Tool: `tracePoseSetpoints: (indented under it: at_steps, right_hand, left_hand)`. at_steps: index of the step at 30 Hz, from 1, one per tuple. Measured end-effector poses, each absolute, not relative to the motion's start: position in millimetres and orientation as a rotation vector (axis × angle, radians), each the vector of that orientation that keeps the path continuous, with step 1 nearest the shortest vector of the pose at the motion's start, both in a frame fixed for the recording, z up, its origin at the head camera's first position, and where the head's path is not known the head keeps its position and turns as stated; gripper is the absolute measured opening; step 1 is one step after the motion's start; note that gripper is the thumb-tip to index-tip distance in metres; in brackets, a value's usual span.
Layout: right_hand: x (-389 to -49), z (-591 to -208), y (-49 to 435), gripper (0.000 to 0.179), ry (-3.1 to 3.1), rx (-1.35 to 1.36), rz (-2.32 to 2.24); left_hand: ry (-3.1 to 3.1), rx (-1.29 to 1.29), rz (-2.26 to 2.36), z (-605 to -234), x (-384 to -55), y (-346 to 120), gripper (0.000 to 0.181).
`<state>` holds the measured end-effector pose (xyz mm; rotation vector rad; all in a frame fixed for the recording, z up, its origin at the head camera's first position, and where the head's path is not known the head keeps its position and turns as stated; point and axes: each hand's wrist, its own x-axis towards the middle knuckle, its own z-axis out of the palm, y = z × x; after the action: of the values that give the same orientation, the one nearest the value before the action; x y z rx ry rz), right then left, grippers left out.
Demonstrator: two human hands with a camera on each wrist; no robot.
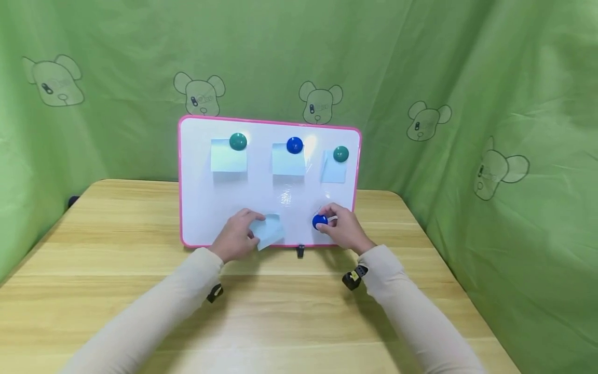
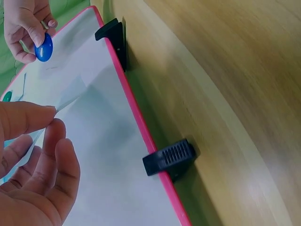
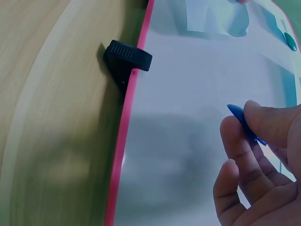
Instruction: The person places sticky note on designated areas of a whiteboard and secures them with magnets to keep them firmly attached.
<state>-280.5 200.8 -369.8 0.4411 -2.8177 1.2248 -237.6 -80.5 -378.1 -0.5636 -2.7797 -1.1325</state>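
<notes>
A light blue paper note (image 1: 271, 230) is pinched between the thumb and fingers of my left hand (image 1: 235, 236), in front of the lower middle of a pink-edged whiteboard (image 1: 198, 200). My right hand (image 1: 345, 228) pinches a round blue magnet (image 1: 320, 222) at the board's lower right. In the right wrist view the magnet (image 3: 243, 121) is seen edge-on between thumb and forefinger, apart from the board. The left wrist view shows the left thumb and forefinger meeting on the note's edge (image 2: 68, 101); the other fingers are loosely bent.
Along the board's top, a green magnet (image 1: 238, 142), a blue magnet (image 1: 295, 145) and another green magnet (image 1: 341, 154) each hold a light blue note. Black clips (image 2: 170, 157) grip the lower edge. The board stands on a wooden table (image 1: 280, 311) before green curtains (image 1: 261, 47).
</notes>
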Motion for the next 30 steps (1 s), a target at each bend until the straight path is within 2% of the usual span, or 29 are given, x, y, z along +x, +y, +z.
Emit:
tracePoseSetpoints:
  at_steps: [23,30]
  right_hand:
    - [-287,-359,165,0.030,-2.850,0.388,1.260]
    - [-291,-359,154,0.029,-2.819,0.445,1.233]
  left_hand:
    - [-2.757,-0.556,-1.131,-377,-236,-112,0.042]
    - [-2.767,-0.516,-1.181,-375,-237,-121,0.043]
